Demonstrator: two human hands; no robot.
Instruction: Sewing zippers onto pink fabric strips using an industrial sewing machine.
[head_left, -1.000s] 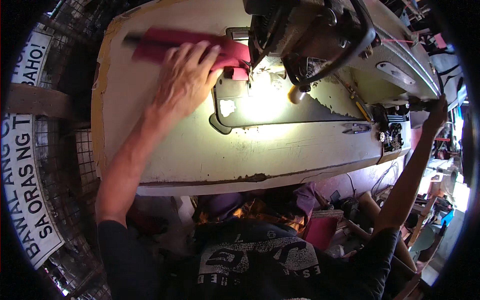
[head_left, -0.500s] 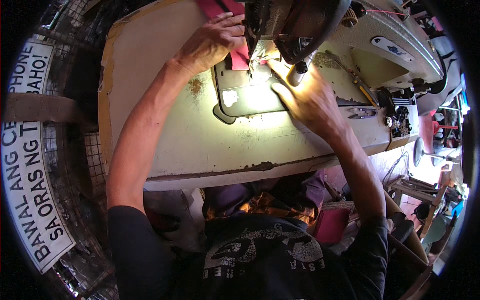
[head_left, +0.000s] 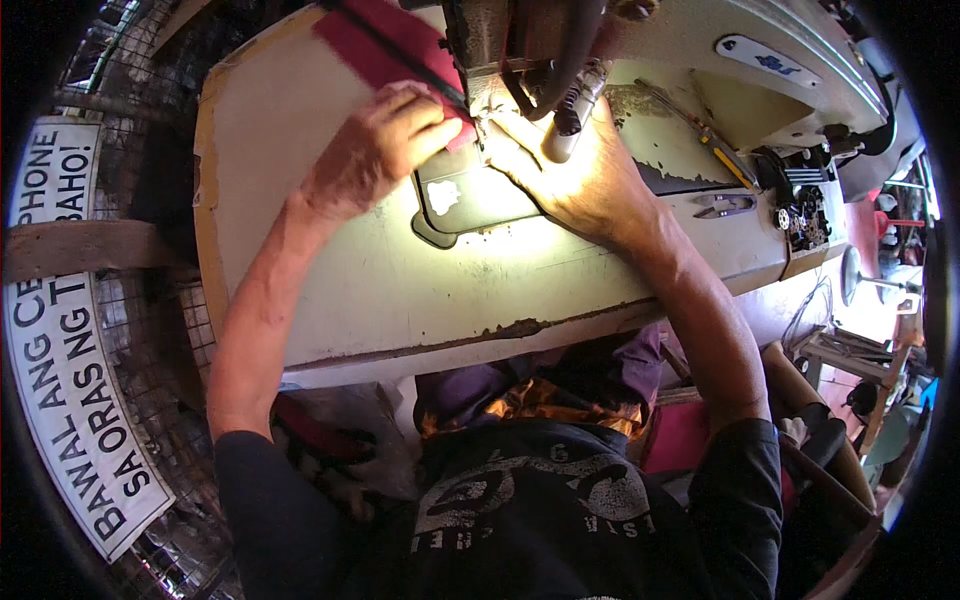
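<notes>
Since half a second ago the left hand [head_left: 385, 145] has come down toward the worktop's near edge, leaving more of the red cloth [head_left: 405, 50] with its black strip [head_left: 395, 48] in sight; the right hand [head_left: 580, 185] has hardly budged.

From where I stand, the cloth slants from beside the needle of the sewing machine [head_left: 525, 50] toward the far edge of the worktop [head_left: 310, 265], on the left side. The left hand's fingers are bent and drawn together at the cloth's near end, touching it; with the blur I can't tell whether they pinch it. The right hand is spread low over the machine's bed, fingertips just beside the needle in the lamplight, a metal cylinder [head_left: 570, 135] partly hiding it.

Toward the worktop's right end lie a yellow-handled tool [head_left: 735, 163], slanting, and small snips [head_left: 725, 205] nearer the front edge. A black mechanism [head_left: 803, 212] sits right by the near right corner.
</notes>
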